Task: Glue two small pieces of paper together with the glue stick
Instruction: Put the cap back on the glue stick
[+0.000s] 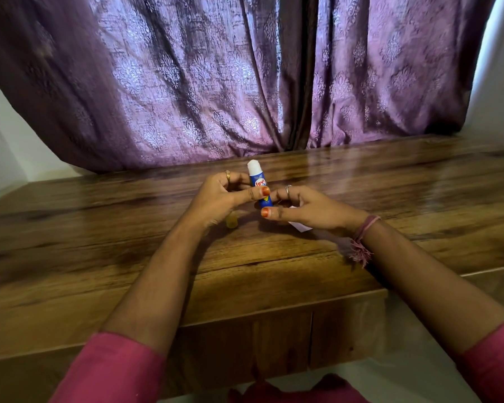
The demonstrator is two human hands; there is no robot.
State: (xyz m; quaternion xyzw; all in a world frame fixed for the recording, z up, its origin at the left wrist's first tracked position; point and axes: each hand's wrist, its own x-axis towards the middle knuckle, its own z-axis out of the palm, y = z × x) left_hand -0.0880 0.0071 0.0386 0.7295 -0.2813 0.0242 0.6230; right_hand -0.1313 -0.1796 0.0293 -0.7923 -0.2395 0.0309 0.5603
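Note:
A blue glue stick (258, 179) with a white tip stands nearly upright above the wooden table (128, 242), its cap off and the white glue showing on top. My left hand (221, 199) pinches its middle between thumb and fingers. My right hand (306, 209) grips its bottom end with thumb and fingers. A small white piece of paper (301, 226) lies on the table, mostly hidden under my right hand. A yellow cap (232, 221) sits on the table below my left hand, partly hidden by it.
A purple patterned curtain (216, 82) hangs behind the table's far edge. The table's near edge (186, 318) runs across the lower part of the view. A thread bracelet (361, 237) is on my right wrist.

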